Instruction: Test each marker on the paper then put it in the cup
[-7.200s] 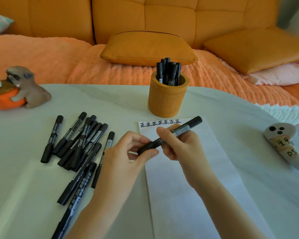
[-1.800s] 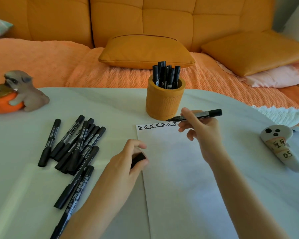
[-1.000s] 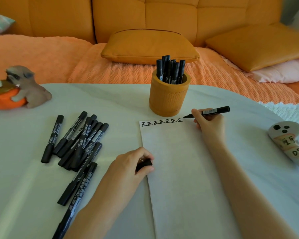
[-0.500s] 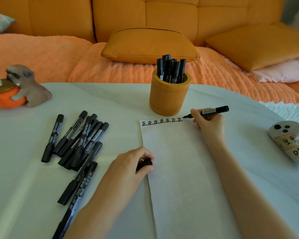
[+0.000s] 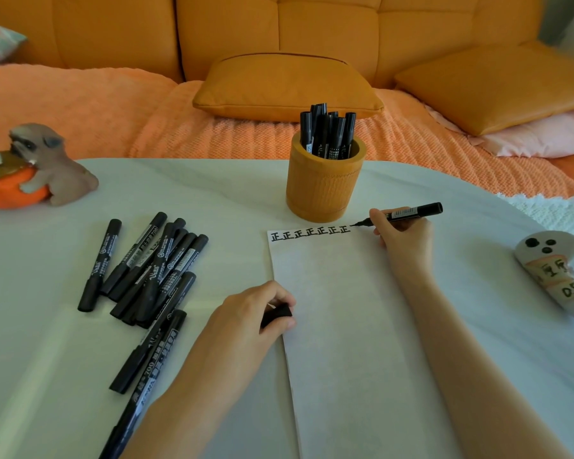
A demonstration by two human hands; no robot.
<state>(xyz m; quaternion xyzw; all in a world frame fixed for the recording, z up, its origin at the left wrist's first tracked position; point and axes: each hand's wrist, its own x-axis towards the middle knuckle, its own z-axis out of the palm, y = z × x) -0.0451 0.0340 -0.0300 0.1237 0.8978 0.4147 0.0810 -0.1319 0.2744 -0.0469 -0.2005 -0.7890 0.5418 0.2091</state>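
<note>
My right hand [image 5: 403,238] grips an uncapped black marker [image 5: 408,212], its tip at the right end of a row of black characters along the top edge of the white paper [image 5: 342,319]. At the paper's left edge rests my left hand [image 5: 252,314], pinching the marker's black cap [image 5: 276,314]. Just behind the paper stands an orange cup [image 5: 323,187] with several capped black markers upright in it. A pile of several black markers [image 5: 150,273] lies on the table left of the paper.
A dog-and-pumpkin figurine [image 5: 30,170] sits at the table's far left. A white ghost-like toy [image 5: 554,270] with writing lies at the right. An orange sofa with cushions [image 5: 285,84] runs behind the white table [image 5: 212,193].
Since the oldest frame my hands pulled the cap off the marker and the right hand carried it to the paper's top. Over the last second, the tip has stayed at the row's right end.
</note>
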